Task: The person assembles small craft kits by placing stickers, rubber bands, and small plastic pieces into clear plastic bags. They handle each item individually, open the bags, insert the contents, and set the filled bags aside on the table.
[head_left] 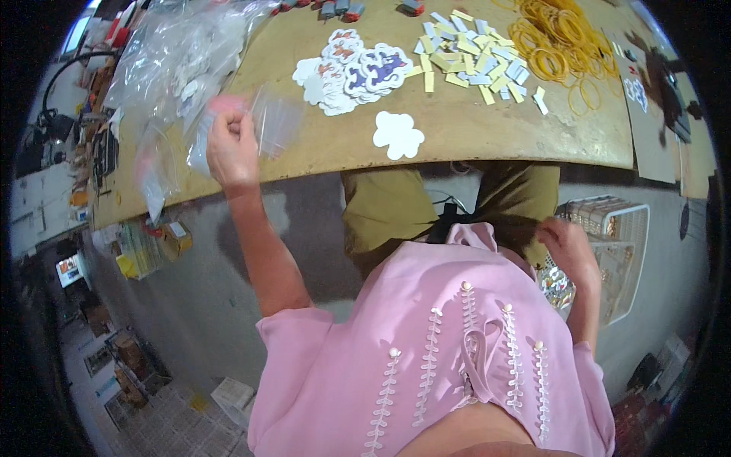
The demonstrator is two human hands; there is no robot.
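brown and worn, the tabletop (487, 129) fills the top of the view, and its near edge curves over the person's lap. below it is a grey floor.

the left hand (232, 145) is up over the near left part of the tabletop. its fingers are curled tight around a small clear plastic bag (276, 122) — the bag sticks out to the right of the fist and looks a bit blurry. just behind the hand, by the left edge, lies a big heap of clear bags (179, 57).

the right hand (567, 247) is low, under the near right edge of the tabletop and off it, next to a white wire basket (620, 228) on the floor side. its fingers bend down toward the lap, but you cannot tell if it holds anything.

near the middle of the tabletop sits a pile of cloud-shaped stickers (354, 72) with blue and orange pictures. one plain white cloud shape (398, 135) lies alone close to the near edge. further right is a heap of little yellow and pale strips (472, 53), and in the far right corner a heap of yellow rubber bands (560, 38).

the person wears a pink top (426, 365) with white trim.
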